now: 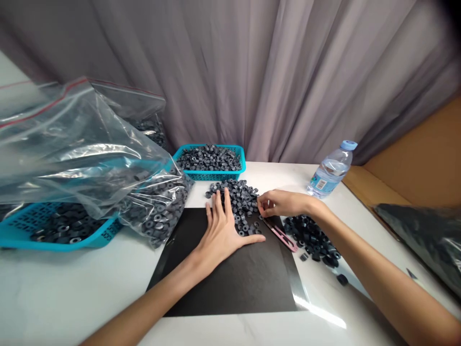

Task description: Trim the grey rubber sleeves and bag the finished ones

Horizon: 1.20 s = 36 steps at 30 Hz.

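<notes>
My left hand (223, 223) lies with fingers spread against the left and near side of a heap of small dark grey rubber-like rings (245, 194). Its thumb points right, beside a few loose rings on the black mat (230, 288). At the heap's right edge is my right hand (277, 203), its fingers pinched together; whatever is between the fingertips is hidden. Just below those fingertips, a slim pink tool (288, 241), like a craft knife, lies slanted across the mat's right edge. A second pile of black pieces (313, 240) sits under and beside my right forearm.
Behind the heap stands a turquoise basket (243, 166) full of rings. Another turquoise basket (104, 235) is at left, partly covered by a clear zip bag (154, 206) of rings. A water bottle (329, 170) stands back right, near a cardboard box (414, 139) holding a plastic bag (425, 230).
</notes>
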### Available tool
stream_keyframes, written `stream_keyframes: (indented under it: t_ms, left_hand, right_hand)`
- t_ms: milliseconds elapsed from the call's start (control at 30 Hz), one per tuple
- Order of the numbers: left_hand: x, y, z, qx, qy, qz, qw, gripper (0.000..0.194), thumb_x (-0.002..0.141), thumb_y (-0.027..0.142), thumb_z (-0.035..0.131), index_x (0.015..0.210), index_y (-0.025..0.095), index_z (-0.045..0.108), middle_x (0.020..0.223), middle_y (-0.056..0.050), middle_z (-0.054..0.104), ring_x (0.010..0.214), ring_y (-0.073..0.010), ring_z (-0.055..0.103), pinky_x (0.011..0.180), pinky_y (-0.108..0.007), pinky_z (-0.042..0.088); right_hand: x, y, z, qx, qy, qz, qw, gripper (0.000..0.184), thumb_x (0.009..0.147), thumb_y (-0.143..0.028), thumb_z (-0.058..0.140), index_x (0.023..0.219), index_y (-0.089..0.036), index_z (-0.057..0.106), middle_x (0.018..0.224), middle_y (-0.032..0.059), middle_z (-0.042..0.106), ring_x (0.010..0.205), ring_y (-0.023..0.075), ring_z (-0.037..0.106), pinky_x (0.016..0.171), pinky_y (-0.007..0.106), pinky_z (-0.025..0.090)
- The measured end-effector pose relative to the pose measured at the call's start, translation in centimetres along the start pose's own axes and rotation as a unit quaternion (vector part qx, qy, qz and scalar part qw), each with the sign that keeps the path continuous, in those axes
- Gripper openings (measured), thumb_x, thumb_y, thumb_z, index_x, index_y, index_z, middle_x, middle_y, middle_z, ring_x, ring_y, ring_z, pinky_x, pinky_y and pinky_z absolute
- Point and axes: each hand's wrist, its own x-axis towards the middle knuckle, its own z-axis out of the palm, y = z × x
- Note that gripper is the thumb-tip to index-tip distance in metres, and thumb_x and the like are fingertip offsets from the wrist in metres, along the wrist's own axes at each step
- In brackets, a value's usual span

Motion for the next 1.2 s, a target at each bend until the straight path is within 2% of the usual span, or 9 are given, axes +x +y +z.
stream_keyframes:
  t_ms: [167, 367, 567, 733, 933, 1033, 1200]
  left_hand:
    - [1.1, 0.0, 0.6, 0.009, -0.002, 0.01, 1.0, 0.13, 0.078, 0.084, 0.056, 0.161, 0.004, -0.004, 0.165, -0.038, 0.004, 0.157, -0.0468, 0.001, 0.124, -0.065, 0.015]
    - [2.2, -0.3, 0.7, 0.018, 0.008, 0.028, 0.999, 0.111, 0.089, 0.068, 0.058, 0.163, 0.007, 0.001, 0.166, -0.037, 0.004, 0.156, -0.0476, 0.001, 0.123, -0.067, 0.017]
    - [4.6, -1.8, -0.1, 0.023, 0.019, 0.033, 0.999, 0.113, 0.086, 0.069, 0.061, 0.162, 0.006, 0.006, 0.165, -0.035, 0.012, 0.157, -0.0471, 0.003, 0.125, -0.065, 0.014]
    - [5.3, -3.0, -0.7, 0.019, 0.026, 0.054, 0.998, 0.115, 0.082, 0.073, 0.064, 0.16, 0.005, 0.014, 0.163, -0.033, 0.022, 0.157, -0.0442, 0.011, 0.126, -0.062, 0.015]
    - [4.9, -2.7, -1.3, 0.029, 0.054, 0.066, 0.996, 0.129, 0.067, 0.087, 0.065, 0.159, 0.008, 0.018, 0.162, -0.032, 0.026, 0.155, -0.0459, 0.02, 0.126, -0.064, 0.018]
    - [4.5, -2.6, -1.6, 0.037, 0.062, 0.077, 0.994, 0.129, 0.066, 0.089, 0.064, 0.158, 0.009, 0.02, 0.161, -0.03, 0.029, 0.154, -0.0449, 0.023, 0.125, -0.063, 0.02]
    - [3.8, -2.8, -2.2, 0.055, 0.065, 0.078, 0.993, 0.13, 0.064, 0.09, 0.064, 0.158, 0.01, 0.022, 0.161, -0.029, 0.03, 0.154, -0.0441, 0.026, 0.125, -0.06, 0.023]
  right_hand:
    - [-0.1, -0.2, 0.1, -0.005, 0.0, -0.005, 1.0, 0.008, 0.087, -0.024, 0.066, 0.091, -0.018, 0.07, 0.082, 0.0016, 0.07, 0.074, 0.0157, 0.062, 0.067, 0.026, 0.046]
    - [0.0, -0.5, -0.1, -0.037, 0.022, 0.018, 0.999, 0.009, 0.091, -0.021, 0.062, 0.095, -0.019, 0.07, 0.093, 0.0022, 0.073, 0.083, 0.0155, 0.064, 0.074, 0.025, 0.046]
    - [-2.4, -0.1, -2.4, -0.116, 0.059, 0.141, 0.981, 0.014, 0.092, -0.027, 0.061, 0.101, -0.02, 0.069, 0.108, 0.0087, 0.071, 0.094, 0.022, 0.065, 0.078, 0.03, 0.045]
    - [-5.2, 1.3, -4.3, -0.145, 0.007, 0.226, 0.963, 0.011, 0.088, -0.028, 0.064, 0.095, -0.023, 0.071, 0.101, 0.0066, 0.072, 0.089, 0.0236, 0.067, 0.071, 0.03, 0.046]
    - [-5.3, 0.4, -4.4, -0.135, -0.055, 0.234, 0.961, 0.014, 0.085, -0.031, 0.068, 0.096, -0.025, 0.072, 0.106, 0.0025, 0.074, 0.094, 0.0214, 0.069, 0.07, 0.027, 0.048]
    - [-5.1, -0.2, -4.4, -0.142, -0.053, 0.232, 0.961, 0.02, 0.086, -0.039, 0.068, 0.1, -0.025, 0.071, 0.108, 0.0038, 0.074, 0.095, 0.0225, 0.07, 0.071, 0.028, 0.049]
    - [-5.4, 0.4, -4.7, -0.164, -0.02, 0.25, 0.954, 0.032, 0.092, -0.048, 0.06, 0.107, -0.022, 0.069, 0.11, 0.0092, 0.073, 0.092, 0.0256, 0.07, 0.071, 0.033, 0.05]
